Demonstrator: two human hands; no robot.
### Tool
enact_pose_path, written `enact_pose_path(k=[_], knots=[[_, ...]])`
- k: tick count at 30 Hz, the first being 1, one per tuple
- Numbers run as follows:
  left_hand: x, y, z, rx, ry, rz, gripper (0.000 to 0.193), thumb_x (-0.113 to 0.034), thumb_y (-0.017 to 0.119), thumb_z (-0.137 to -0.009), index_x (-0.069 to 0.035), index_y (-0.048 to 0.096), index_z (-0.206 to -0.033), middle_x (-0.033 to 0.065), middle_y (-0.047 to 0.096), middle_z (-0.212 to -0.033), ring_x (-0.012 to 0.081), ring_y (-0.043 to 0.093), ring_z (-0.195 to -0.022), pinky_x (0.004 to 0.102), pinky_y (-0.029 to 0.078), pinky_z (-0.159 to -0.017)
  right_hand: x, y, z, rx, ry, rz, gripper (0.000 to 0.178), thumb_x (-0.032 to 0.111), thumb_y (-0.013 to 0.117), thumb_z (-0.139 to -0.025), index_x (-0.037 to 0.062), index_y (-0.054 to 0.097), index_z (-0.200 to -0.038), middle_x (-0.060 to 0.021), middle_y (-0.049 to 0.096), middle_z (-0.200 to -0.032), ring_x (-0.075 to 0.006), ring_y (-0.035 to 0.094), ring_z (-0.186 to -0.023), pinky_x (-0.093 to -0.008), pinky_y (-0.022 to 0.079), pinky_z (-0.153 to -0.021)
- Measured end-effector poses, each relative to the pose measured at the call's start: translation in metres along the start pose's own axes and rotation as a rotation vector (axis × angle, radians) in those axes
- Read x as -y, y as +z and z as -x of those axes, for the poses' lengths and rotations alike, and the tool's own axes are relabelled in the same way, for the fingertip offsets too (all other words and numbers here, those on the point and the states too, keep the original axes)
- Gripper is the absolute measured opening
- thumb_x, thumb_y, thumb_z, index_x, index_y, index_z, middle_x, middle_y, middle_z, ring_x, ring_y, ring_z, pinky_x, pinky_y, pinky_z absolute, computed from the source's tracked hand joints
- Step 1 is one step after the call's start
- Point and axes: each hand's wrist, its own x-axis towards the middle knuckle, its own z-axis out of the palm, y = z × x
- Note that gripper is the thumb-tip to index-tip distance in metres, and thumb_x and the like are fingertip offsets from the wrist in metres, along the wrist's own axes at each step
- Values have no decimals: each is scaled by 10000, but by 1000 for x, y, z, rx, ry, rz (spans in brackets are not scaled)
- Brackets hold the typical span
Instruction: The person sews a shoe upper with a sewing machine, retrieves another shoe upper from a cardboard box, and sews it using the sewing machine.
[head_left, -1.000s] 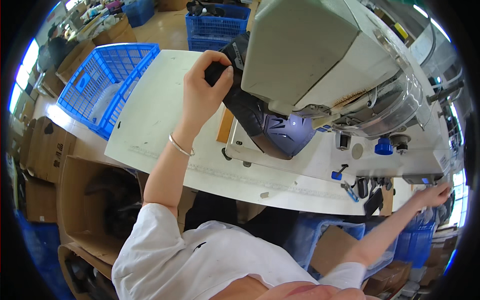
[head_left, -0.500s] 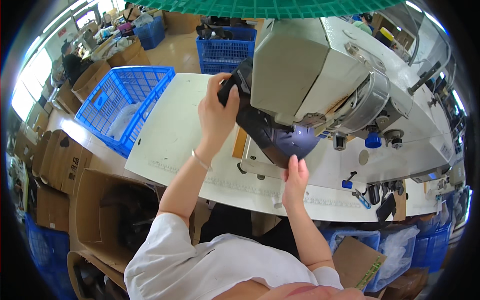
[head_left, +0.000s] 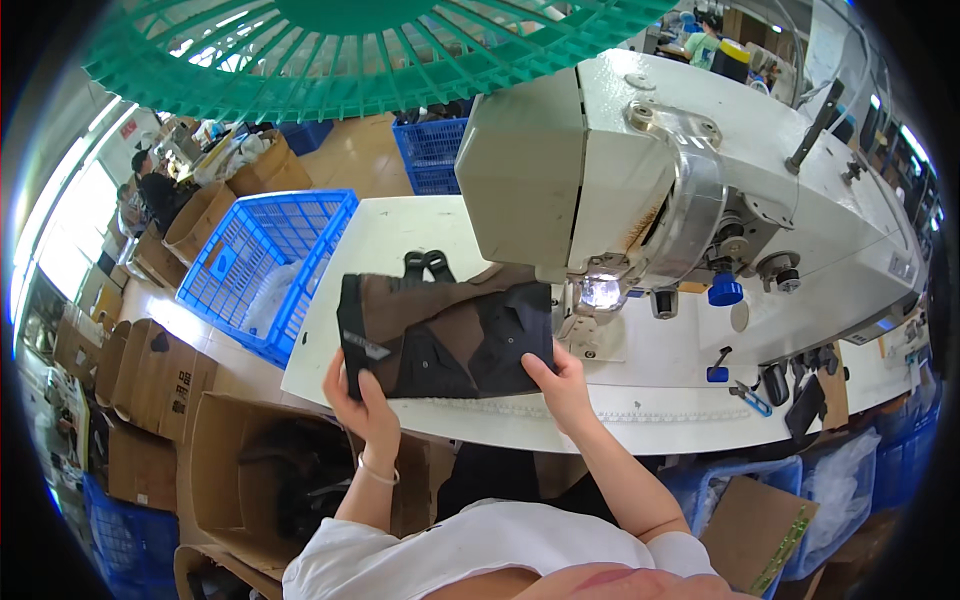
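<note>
A wide black-and-brown fabric piece [head_left: 455, 345] is spread between my two hands above the white table. It has sewn seams, small round eyelets and a light patch at its left end. Two black loops stick up behind its far edge. My left hand [head_left: 366, 400] grips its lower left corner, thumb on top. My right hand [head_left: 560, 388] holds the lower right corner with the thumb pressed on the face. Just right of the fabric stands a large white sewing machine [head_left: 520, 180]; its lit needle area [head_left: 600, 292] is apart from my fingers.
A blue crate [head_left: 225, 285] stands left of the white table [head_left: 320, 340]. A green fan guard [head_left: 370, 60] hangs overhead. Small tools, including a blue-handled cutter [head_left: 752, 400], lie at the table's right. An open cardboard box [head_left: 215, 470] with dark pieces is at lower left.
The fabric piece has come out from under the machine head toward me and to the left, and now lies spread open. Both hands moved with it; the left lowered to its near corner.
</note>
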Motion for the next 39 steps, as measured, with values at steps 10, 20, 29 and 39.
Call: enact_pose_path(k=[10, 20, 29, 39], knots=[[-56, -3, 0, 213, 485, -840, 523, -207, 707, -735, -57, 526, -1202, 182, 424, -1264, 343, 324, -1249, 458, 286, -1001, -6, -20, 24, -137, -75, -400, 223, 77, 542, -911, -27, 571, -1106, -59, 619, -1037, -93, 560, -925, -237, 443, -837], [-70, 23, 23, 637, 583, -974, 488, -221, 672, -684, -261, 609, -1166, -22, 505, -1313, 366, 395, -1259, 520, 162, -1066, 4, -26, 25, -142, -15, -281, 175, 100, 548, -907, -14, 585, -1035, 16, 576, -881, -39, 470, -770, -194, 387, -701], [-67, 23, 25, 577, 621, -954, 422, -208, 676, -684, -261, 651, -1102, -19, 524, -1291, 338, 428, -1233, 483, 205, -1053, 7, -23, 24, -159, -27, -265, 129, 101, 553, -903, -6, 588, -968, 46, 523, -802, -25, 414, -709, -184, 348, -649], [-75, 29, 41, 473, 701, -923, 235, -238, 655, -770, -350, 665, -977, -37, 607, -1158, 272, 507, -1147, 438, 250, -1022, 20, -37, 27, -143, -29, -213, 214, 101, 524, -909, -34, 582, -1064, -35, 624, -953, -97, 566, -867, -231, 438, -822]])
